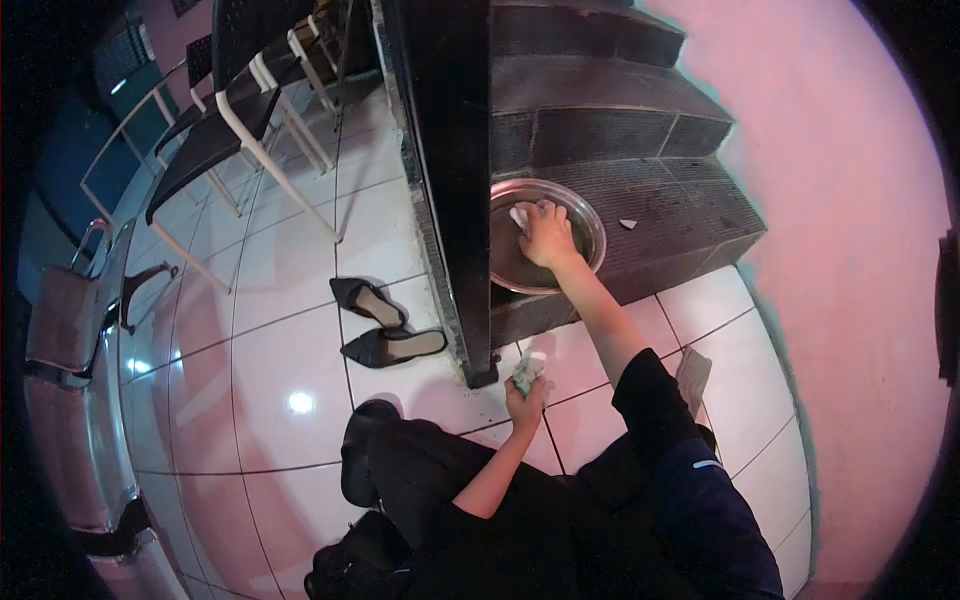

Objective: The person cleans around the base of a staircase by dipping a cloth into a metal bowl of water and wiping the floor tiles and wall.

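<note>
A shiny metal seat (75,325) is at nine o'clock, and black chairs (215,135) with white legs stand at ten and eleven. Two black shoes (368,300) (395,346) lie on white floor tiles (290,370) at nine, nearer the middle. The top shoe's toe points to ten, the other's to nine. A tall black post (455,180) hides the left edge of the round metal bowl (597,250), which sits on the dark step (665,245) at one o'clock. The right hand (548,238) reaches into the bowl, its fingers bent over a small white piece (519,216) that leans from eleven to five. The left hand (525,400), at five, grasps a crumpled pale wad (528,372), its long way tipped toward one. A white chip (628,224) lies on the step at two. A folded pale cloth (693,376) is at four, by the black sleeve (650,405).
</note>
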The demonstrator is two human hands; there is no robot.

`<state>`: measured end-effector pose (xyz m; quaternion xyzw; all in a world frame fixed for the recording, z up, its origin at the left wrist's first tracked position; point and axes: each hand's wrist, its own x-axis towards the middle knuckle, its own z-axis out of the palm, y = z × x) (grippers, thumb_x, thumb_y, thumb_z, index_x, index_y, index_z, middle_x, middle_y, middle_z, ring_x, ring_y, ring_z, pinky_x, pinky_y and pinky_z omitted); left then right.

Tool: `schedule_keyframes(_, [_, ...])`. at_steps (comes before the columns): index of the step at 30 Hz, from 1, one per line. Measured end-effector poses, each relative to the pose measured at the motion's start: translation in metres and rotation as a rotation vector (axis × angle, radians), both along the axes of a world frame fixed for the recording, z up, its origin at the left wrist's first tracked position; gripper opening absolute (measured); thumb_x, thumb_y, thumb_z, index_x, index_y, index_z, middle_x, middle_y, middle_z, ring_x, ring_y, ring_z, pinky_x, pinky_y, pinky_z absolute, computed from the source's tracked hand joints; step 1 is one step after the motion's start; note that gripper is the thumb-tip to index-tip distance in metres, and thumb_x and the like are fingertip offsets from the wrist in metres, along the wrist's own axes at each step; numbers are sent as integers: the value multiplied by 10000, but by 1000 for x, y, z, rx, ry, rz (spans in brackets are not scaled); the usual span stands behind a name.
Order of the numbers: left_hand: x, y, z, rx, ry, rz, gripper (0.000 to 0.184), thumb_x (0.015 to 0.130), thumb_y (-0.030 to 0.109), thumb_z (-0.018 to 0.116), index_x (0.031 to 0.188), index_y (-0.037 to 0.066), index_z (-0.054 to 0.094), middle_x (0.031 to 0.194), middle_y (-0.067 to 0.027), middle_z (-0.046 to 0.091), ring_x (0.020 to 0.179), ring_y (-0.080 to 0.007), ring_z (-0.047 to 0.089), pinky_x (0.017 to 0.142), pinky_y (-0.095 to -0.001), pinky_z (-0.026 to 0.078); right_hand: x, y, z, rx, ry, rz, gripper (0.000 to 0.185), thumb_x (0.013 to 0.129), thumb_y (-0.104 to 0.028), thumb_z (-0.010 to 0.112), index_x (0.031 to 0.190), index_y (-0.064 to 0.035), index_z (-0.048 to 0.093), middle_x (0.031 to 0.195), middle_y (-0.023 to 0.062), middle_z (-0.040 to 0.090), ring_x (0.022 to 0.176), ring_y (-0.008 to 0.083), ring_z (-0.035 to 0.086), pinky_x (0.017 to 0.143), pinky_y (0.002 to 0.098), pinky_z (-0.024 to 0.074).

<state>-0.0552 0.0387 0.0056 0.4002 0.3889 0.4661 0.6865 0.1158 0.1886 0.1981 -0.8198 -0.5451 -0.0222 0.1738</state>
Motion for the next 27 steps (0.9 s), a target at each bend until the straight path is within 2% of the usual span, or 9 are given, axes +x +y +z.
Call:
schedule_keyframes(5, [5, 1, -18, 137, 168, 20, 381, 764, 151, 656, 1011, -24, 424, 853, -114, 599, 695, -158, 595, 593, -264, 474, -2, -2, -5, -44, -81, 47, 535, 695, -226, 646, 1193, -278, 456, 1242, 185, 372, 1149, 361, 341, 925, 453, 355])
schedule_keyframes(9, [4, -1, -14, 49, 138, -17, 372, 761, 150, 658, 1000, -26, 434, 875, -114, 597, 747, -169, 598, 649, -278, 478, -2, 0, -4, -101, -49, 3, 478, 702, -219, 651, 1146, -297, 493, 1239, 180, 377, 1147, 358, 343, 920, 439, 369])
schedule_keyframes(12, [4, 0, -14, -6, 94, -17, 370, 759, 144, 657, 1001, -26, 435, 875, -116, 598, 731, -163, 598, 628, -269, 479, -4, -1, 4, -186, -94, -50, 384, 752, -300, 622, 1120, -255, 520, 1215, 181, 400, 1064, 358, 457, 857, 424, 427])
schedule_keyframes(13, [3, 0, -11, -9, 71, -24, 372, 759, 140, 656, 1005, -27, 432, 873, -116, 597, 729, -163, 598, 623, -264, 479, -6, -2, 6, -158, -10, -77, 340, 776, -367, 585, 1083, -223, 553, 1174, 182, 440, 990, 351, 515, 809, 416, 454])
schedule_keyframes(15, [3, 0, -10, -14, 47, -32, 374, 759, 136, 655, 1010, -28, 430, 870, -116, 597, 726, -162, 599, 617, -260, 479, -8, -2, 9, -132, 74, -104, 348, 800, -434, 548, 1047, -191, 586, 1133, 183, 480, 916, 344, 573, 761, 409, 480])
schedule_keyframes(17, [4, 0, -13, 65, 100, 5, 385, 763, 132, 652, 1021, -34, 419, 857, -114, 593, 716, -155, 596, 596, -252, 477, -8, -3, 11, -132, -32, -67, 465, 829, -513, 462, 935, -99, 644, 1007, 211, 573, 816, 349, 615, 717, 420, 494])
schedule_keyframes(20, [0, -2, 14, -19, 47, -41, 394, 765, 136, 650, 1026, -42, 415, 863, -116, 587, 710, -152, 591, 595, -254, 477, -8, -2, 14, -172, 110, -90, 476, 858, -471, 424, 882, -64, 669, 929, 204, 618, 857, 350, 608, 752, 411, 489])
schedule_keyframes(23, [6, 1, -25, 73, 125, -7, 408, 764, 149, 655, 1027, -47, 414, 878, -120, 583, 704, -152, 590, 587, -253, 475, -6, -1, 9, -155, 130, -103, 461, 882, -419, 399, 901, -37, 656, 916, 202, 626, 861, 355, 605, 766, 433, 482])
schedule_keyframes(27, [5, 0, -21, 23, 71, -22, 424, 759, 166, 662, 1034, -44, 417, 885, -123, 581, 699, -154, 590, 583, -254, 473, -6, 2, 7, -144, 173, -154, 437, 892, -385, 398, 902, -30, 653, 924, 206, 622, 867, 359, 601, 772, 435, 481])
